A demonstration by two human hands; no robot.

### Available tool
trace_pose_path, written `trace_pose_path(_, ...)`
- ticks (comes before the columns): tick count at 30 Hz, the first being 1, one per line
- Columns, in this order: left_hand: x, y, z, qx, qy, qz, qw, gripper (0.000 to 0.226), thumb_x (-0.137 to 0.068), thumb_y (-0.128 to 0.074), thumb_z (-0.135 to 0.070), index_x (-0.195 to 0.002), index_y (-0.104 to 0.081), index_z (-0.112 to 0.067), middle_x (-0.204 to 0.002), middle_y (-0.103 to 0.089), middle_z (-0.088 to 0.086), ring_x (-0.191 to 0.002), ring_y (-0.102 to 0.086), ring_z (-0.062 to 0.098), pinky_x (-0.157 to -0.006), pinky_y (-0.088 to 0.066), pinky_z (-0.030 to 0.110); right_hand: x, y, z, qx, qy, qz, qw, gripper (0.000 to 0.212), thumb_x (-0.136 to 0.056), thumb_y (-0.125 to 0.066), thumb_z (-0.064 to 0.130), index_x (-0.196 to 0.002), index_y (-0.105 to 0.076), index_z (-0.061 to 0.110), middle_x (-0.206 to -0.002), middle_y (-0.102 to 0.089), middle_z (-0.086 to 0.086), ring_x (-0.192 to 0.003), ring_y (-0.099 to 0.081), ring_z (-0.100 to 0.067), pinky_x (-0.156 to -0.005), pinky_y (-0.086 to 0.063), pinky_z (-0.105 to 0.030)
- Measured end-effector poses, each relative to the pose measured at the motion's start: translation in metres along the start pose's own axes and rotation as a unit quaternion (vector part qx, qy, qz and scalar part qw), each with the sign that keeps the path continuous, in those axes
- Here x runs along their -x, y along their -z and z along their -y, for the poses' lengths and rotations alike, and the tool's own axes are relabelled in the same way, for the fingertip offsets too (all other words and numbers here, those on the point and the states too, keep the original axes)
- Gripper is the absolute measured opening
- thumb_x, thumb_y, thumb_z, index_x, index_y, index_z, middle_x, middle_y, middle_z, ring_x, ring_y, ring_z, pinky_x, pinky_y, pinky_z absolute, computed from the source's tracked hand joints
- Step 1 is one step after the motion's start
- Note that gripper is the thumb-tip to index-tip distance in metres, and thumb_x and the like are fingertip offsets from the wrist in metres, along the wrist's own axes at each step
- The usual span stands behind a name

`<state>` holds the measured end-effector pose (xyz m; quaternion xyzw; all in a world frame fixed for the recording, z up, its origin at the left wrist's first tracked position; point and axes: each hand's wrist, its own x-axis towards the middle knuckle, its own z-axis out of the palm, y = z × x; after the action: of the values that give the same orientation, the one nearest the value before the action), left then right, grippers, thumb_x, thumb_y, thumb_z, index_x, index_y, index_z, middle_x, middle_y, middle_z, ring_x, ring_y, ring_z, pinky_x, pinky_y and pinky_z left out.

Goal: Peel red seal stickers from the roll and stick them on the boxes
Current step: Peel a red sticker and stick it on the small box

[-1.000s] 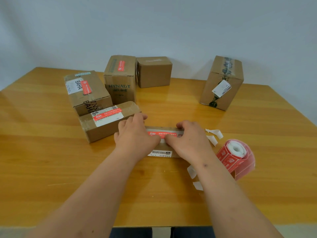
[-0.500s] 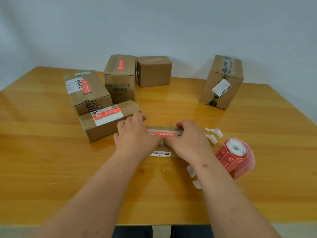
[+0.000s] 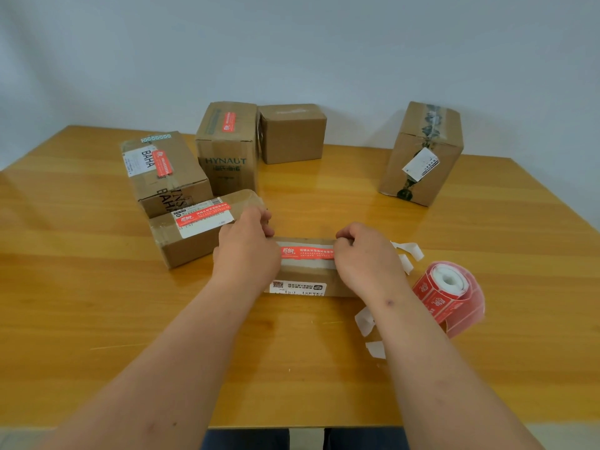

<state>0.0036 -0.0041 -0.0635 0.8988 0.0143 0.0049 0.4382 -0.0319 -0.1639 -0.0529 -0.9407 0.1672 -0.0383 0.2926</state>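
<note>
Both hands [image 3: 310, 254] curled, gripping the ends of a flat cardboard box [image 3: 308, 274] with glossy red sticker [image 3: 306, 252].

Only stuff I can read: "HYNAUT" on the tall box [image 3: 227, 151], and "BAHA" on the box [image 3: 165, 172] just left of it.

White backing scraps [image 3: 408, 251] litter the wooden table [image 3: 97, 319].
</note>
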Motion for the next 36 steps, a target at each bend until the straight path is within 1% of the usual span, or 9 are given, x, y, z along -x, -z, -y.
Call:
trace_pose_path(2,0.003,-0.001,-0.003,-0.026,-0.007,-0.001,1.0,0.03,-0.092,-0.059,-0.03,-0.121,-0.051,-0.026,-0.098,-0.057,-0.01,-0.11,-0.051,0.022,-0.095,-0.047,0.049,0.001,-0.002,-0.001,0.008,-0.003,-0.003,1.0,0.03,-0.092,-0.044,0.039,-0.114,-0.058,0.025,-0.11,-0.06,0.001,-0.097,-0.057,-0.019,-0.078,-0.05,-0.036)
trace_pose_path(5,0.006,-0.004,-0.008,-0.121,-0.003,0.004,0.993,0.058,-0.079,-0.065,-0.061,-0.125,-0.05,-0.028,-0.112,-0.057,-0.007,-0.118,-0.045,0.023,-0.096,-0.045,0.049,0.003,-0.004,0.002,0.015,-0.01,-0.009,1.0,0.041,-0.086,-0.051,0.054,-0.113,-0.058,0.025,-0.108,-0.059,0.003,-0.098,-0.056,-0.019,-0.079,-0.049,-0.036)
trace_pose_path(12,0.006,-0.001,-0.002,-0.018,0.0,-0.009,1.0,0.032,-0.09,-0.055,-0.015,-0.12,-0.053,-0.027,-0.096,-0.053,-0.013,-0.111,-0.046,0.02,-0.099,-0.044,0.048,0.006,0.001,-0.003,-0.016,0.007,0.015,1.0,0.032,-0.091,-0.045,0.034,-0.119,-0.058,0.025,-0.118,-0.059,0.002,-0.1,-0.054,-0.016,-0.08,-0.048,-0.034)
trace_pose_path(14,0.01,0.0,0.0,-0.018,-0.008,-0.004,1.0,0.032,-0.092,-0.058,-0.029,-0.122,-0.051,-0.028,-0.099,-0.054,-0.014,-0.113,-0.047,0.02,-0.098,-0.045,0.048,0.011,0.002,-0.005,-0.022,0.016,0.041,0.999,0.047,-0.086,-0.054,0.044,-0.128,-0.053,0.026,-0.123,-0.054,0.005,-0.105,-0.053,-0.015,-0.084,-0.048,-0.033)
trace_pose_path(18,0.019,0.0,-0.003,-0.111,-0.024,0.02,0.993,0.071,-0.074,-0.074,-0.053,-0.134,-0.043,-0.029,-0.116,-0.051,-0.01,-0.12,-0.039,0.02,-0.1,-0.043,0.046,0.014,0.003,-0.005,-0.026,0.021,0.054,0.998,0.058,-0.08,-0.062,0.047,-0.132,-0.05,0.026,-0.125,-0.049,0.004,-0.11,-0.052,-0.016,-0.091,-0.049,-0.036)
trace_pose_path(24,0.022,0.003,-0.002,-0.067,-0.027,0.019,0.997,0.067,-0.078,-0.072,-0.023,-0.137,-0.041,-0.029,-0.112,-0.047,-0.012,-0.12,-0.037,0.02,-0.103,-0.041,0.045,0.017,0.007,-0.008,-0.037,0.032,0.055,0.997,0.041,-0.092,-0.046,0.024,-0.132,-0.051,0.028,-0.132,-0.05,0.003,-0.113,-0.051,-0.016,-0.091,-0.046,-0.032)
trace_pose_path(30,0.019,0.01,0.006,0.086,0.023,0.033,0.996,0.057,-0.087,-0.055,0.007,-0.129,-0.047,-0.032,-0.106,-0.051,-0.018,-0.116,-0.05,0.02,-0.086,-0.056,0.042,0.02,0.01,-0.01,-0.052,0.059,0.055,0.995,0.043,-0.093,-0.043,0.02,-0.136,-0.05,0.026,-0.137,-0.049,0.004,-0.12,-0.046,-0.014,-0.088,-0.038,-0.025)
trace_pose_path(33,0.02,0.013,0.009,0.079,0.008,0.047,0.996,0.05,-0.092,-0.052,0.0,-0.131,-0.048,-0.031,-0.116,-0.053,-0.01,-0.115,-0.051,0.018,-0.09,-0.055,0.04,0.022,0.012,-0.01,-0.041,0.078,0.121,0.989,0.058,-0.087,-0.056,0.031,-0.143,-0.04,0.029,-0.14,-0.039,0.007,-0.117,-0.044,-0.012,-0.09,-0.041,-0.026)
trace_pose_path(36,0.023,0.02,0.012,-0.048,-0.046,0.085,0.994,0.051,-0.089,-0.06,-0.043,-0.137,-0.045,-0.033,-0.128,-0.051,-0.01,-0.127,-0.041,0.021,-0.105,-0.043,0.046,0.026,0.015,-0.008,0.021,0.107,0.202,0.973,0.092,-0.074,-0.077,0.036,-0.149,-0.025,0.03,-0.142,-0.028,0.008,-0.123,-0.041,-0.013,-0.094,-0.04,-0.024)
